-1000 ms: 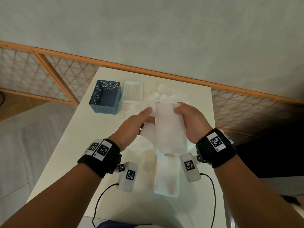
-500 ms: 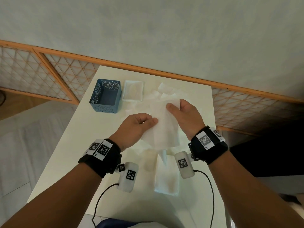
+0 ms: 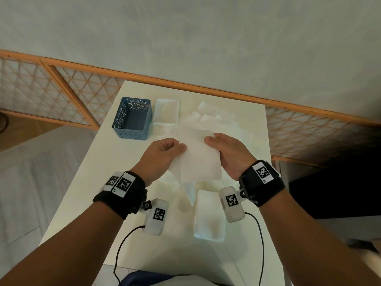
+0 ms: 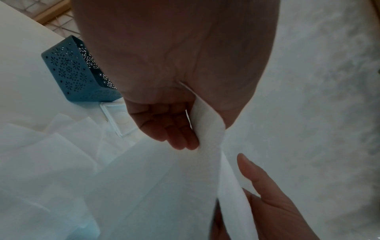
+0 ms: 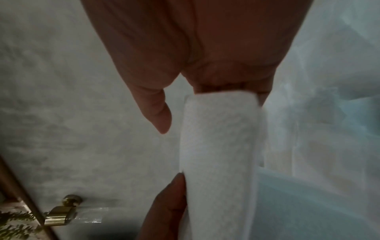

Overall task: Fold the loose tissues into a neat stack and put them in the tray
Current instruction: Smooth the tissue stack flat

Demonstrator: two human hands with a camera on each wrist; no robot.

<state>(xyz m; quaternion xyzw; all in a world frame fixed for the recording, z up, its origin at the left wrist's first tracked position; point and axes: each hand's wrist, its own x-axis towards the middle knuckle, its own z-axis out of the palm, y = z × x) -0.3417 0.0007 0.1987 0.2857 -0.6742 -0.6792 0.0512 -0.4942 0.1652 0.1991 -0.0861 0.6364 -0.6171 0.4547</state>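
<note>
Above the table's middle I hold one white tissue (image 3: 198, 162) stretched between both hands. My left hand (image 3: 179, 146) pinches its left edge with curled fingers; in the left wrist view the tissue (image 4: 207, 126) runs out from under the thumb. My right hand (image 3: 210, 139) grips the right edge, and in the right wrist view the tissue (image 5: 218, 142) hangs down from the fingers. Several loose tissues (image 3: 208, 116) lie crumpled at the back. A folded stack (image 3: 209, 217) lies near me. A shallow white tray (image 3: 166, 112) sits at the back left.
A blue perforated basket (image 3: 133, 118) stands left of the tray, also in the left wrist view as the basket (image 4: 68, 73). The white table (image 3: 86, 182) ends close on both sides, with a wooden lattice rail (image 3: 61, 96) beyond it.
The left hand took hold of the tissue's left edge. Both hands then moved apart, spreading the narrow hanging tissue into a wider sheet.
</note>
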